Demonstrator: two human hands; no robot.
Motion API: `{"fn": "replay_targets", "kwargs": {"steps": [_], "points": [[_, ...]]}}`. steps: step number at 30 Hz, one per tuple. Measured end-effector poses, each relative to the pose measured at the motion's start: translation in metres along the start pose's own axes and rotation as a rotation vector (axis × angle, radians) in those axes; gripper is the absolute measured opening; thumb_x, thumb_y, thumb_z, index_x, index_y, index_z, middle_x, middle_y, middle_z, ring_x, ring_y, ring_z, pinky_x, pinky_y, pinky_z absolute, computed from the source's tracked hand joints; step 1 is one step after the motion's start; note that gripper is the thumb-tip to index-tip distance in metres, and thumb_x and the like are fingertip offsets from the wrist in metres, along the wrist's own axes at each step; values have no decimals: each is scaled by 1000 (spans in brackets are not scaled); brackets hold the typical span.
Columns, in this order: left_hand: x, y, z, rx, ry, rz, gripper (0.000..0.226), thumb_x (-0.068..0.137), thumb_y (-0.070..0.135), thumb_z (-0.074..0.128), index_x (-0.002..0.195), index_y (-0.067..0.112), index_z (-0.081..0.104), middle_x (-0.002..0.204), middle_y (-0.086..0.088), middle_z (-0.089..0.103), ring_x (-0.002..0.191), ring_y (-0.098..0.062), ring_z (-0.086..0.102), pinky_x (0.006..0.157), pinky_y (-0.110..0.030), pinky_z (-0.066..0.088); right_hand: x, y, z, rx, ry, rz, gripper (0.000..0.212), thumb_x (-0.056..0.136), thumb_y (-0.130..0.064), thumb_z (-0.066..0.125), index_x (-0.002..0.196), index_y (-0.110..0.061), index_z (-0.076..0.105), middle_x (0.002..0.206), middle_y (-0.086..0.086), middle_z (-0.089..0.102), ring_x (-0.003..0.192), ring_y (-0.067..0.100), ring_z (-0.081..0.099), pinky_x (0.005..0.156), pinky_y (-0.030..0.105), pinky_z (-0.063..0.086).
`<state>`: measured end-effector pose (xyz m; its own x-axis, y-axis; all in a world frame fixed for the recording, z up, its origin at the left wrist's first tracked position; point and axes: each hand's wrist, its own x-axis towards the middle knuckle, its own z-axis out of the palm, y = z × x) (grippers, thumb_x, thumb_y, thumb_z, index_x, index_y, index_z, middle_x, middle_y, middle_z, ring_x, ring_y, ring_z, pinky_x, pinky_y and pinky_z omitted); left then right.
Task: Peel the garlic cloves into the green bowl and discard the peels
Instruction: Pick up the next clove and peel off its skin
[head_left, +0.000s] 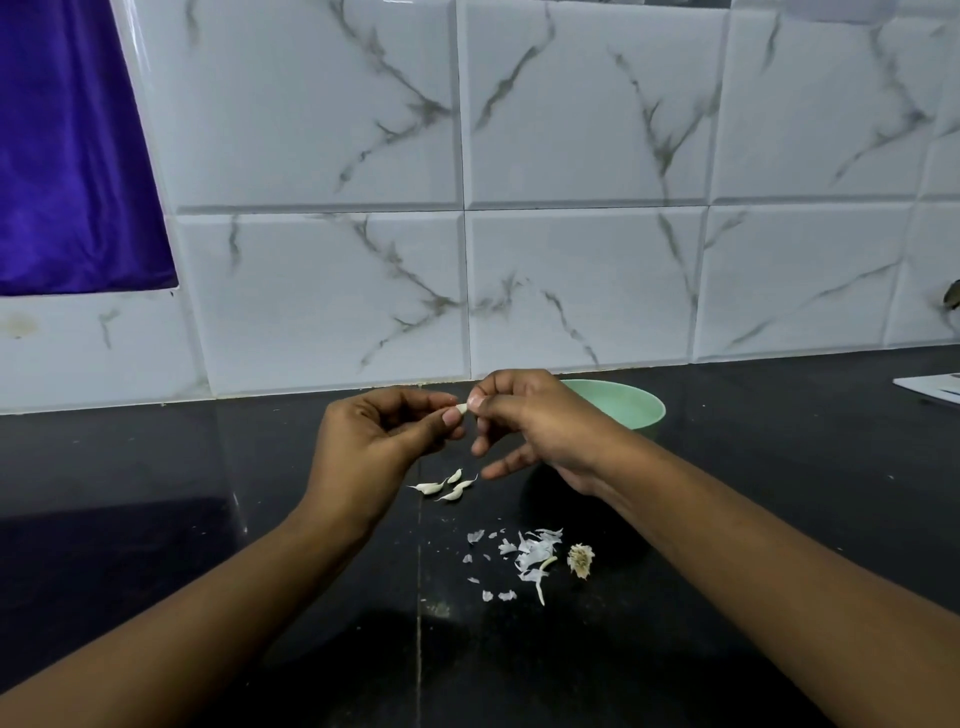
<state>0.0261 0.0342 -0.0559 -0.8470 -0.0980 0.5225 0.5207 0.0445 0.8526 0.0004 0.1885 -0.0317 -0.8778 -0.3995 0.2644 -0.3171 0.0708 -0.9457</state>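
**Two hands pinched a single garlic clove (462, 409) above the black bench (156, 519).**

The right hand (540, 426) hid the left side of the green bowl (631, 408), which stood by the tiled wall with its inside out of sight. A white sheet (930, 388) was cut off at the frame's right edge. The left hand (374, 447) and the right each gripped one end of the clove between thumb and fingers (480, 400), leaving only a pale sliver showing. White peels (530, 556) lay scattered on the bench with a dry root stub (580, 558) just beside them. A few small, thin-tailed cloves (447, 488) lay under the hands.
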Motion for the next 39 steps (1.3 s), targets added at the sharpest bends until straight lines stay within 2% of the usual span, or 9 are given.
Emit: {"fn": "replay_targets", "kwargs": {"steps": [6,12,16,19,21,24,28,33,39], "points": [[-2,3,5,-130,6,-52,11,70,5,71,81,6,70,67,-6,72,66,-10,68,65,-18,55,-2,-3,2,277,-79,85,14,95,-9,49,85,-6,58,65,2,50,53,8,55,58,36,58],[-2,5,6,-291,-7,-170,18,62,11,68,80,7,68,63,-3,70,62,-7,68,57,-14,52,-2,-5,-2,348,-88,83,17,95,-10,50,79,-10,56,65,1,50,59,10,57,60,39,59],[-1,3,4,-258,-15,-188,20,62,12,70,82,8,69,67,-3,71,65,-8,69,59,-15,53,-3,-10,-15,-100,-43,2,12,93,-14,57,83,-11,62,65,-2,58,62,7,60,60,31,57],[0,-1,2,-197,-44,-245,16,68,9,70,84,6,70,69,-6,73,67,-9,70,59,-14,53,-8,-23,-39,-551,-217,74,14,92,-18,59,84,-19,71,73,-3,66,74,6,60,60,24,54],[0,-3,1,-148,-83,-278,10,77,1,67,85,5,70,70,-7,73,66,-9,70,59,-14,53,-11,-25,-48,-713,-291,124,10,88,-19,66,86,-21,75,84,1,70,78,3,58,56,20,49],[-1,-5,2,-108,-111,-314,9,80,-3,65,84,4,69,69,-7,73,63,-9,70,59,-14,54,-11,-23,-43,-722,-211,70,4,76,-17,76,73,-20,75,72,-5,65,62,-5,51,52,17,39],[-2,-5,2,-72,-116,-323,8,78,-2,67,82,5,70,68,-7,72,63,-10,70,58,-16,55,-10,-21,-37,-673,-196,70,16,71,-10,79,65,-14,65,61,-6,61,59,0,52,55,18,42],[-2,-6,2,-47,-132,-328,8,76,-1,69,81,6,70,70,-10,72,64,-13,70,65,-21,56,-9,-18,-37,-543,-221,69,21,78,7,66,71,-13,62,61,-5,62,62,3,60,61,24,53],[-2,-5,2,-53,-140,-318,9,76,-1,69,82,6,71,72,-11,72,66,-14,70,68,-22,56,-9,-22,-41,-535,-211,57,19,91,-12,53,94,-15,72,78,0,74,80,6,68,74,28,49]]}}
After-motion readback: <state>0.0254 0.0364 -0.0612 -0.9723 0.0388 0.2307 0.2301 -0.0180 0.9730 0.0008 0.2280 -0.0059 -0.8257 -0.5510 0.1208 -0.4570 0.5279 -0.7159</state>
